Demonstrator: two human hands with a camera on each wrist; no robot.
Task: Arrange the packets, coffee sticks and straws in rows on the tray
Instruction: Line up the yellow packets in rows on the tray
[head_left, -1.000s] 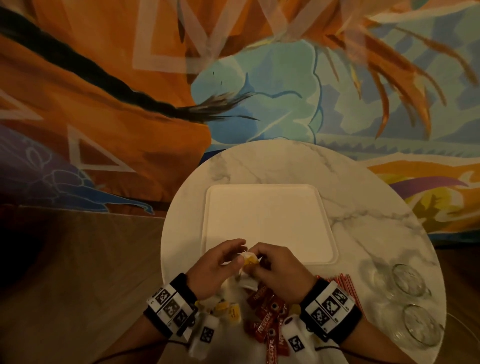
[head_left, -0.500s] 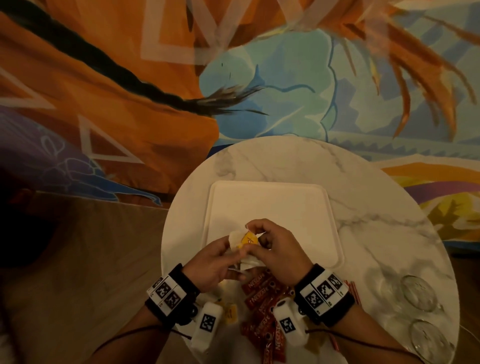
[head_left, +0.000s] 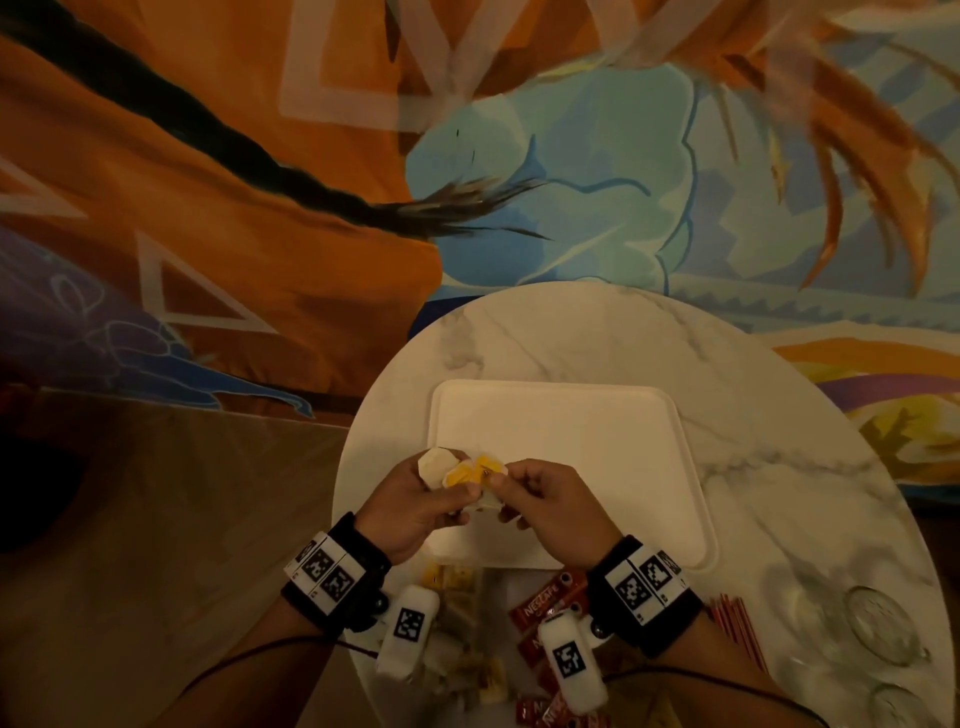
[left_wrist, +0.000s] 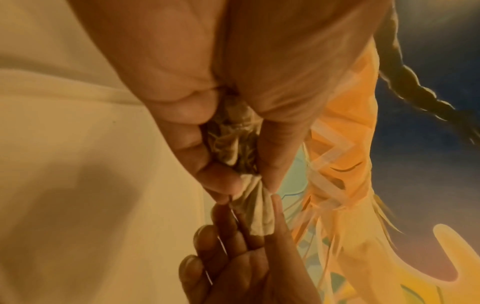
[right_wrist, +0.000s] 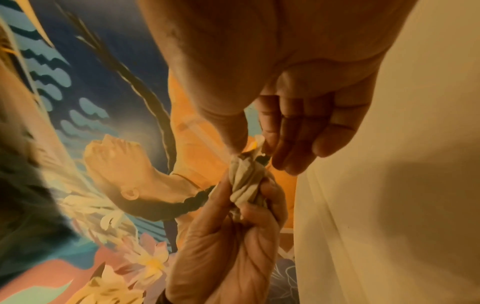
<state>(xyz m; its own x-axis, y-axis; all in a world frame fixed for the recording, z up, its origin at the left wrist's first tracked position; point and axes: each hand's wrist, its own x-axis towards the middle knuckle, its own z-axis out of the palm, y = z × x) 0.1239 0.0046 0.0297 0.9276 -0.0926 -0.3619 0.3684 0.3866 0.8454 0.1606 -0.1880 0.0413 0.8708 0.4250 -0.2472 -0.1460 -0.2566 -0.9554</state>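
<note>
Over the last second I have brought both hands up off the heap at the near edge of the worktop (head_left: 779, 415) and out over the near-left corner of the tray (head_left: 561, 415), carrying a small bunch of packets (head_left: 470, 475) with me. My left hand (head_left: 415, 499) now has its grip clamped round the crumpled bunch, while my right hand (head_left: 550, 506) has thumb and forefinger pinched on the end of a yellow packet, its other fingers loose; I judge I am peeling one packet free to start the first row. The tray itself shows nothing laid on it yet, so the task is barely begun. The remaining packets (head_left: 457, 577) lie by my left wrist, the red coffee sticks (head_left: 545, 605) sit between my wrists, and the red straws (head_left: 737, 629) lie just right of my right wrist. The tray's raised rim runs directly beneath my hands, so I must lower past it, not drag across it. Open room lies ahead across the whole tray; to the right, two glasses (head_left: 878, 629) stand near the worktop's edge, well apart from my hands.
</note>
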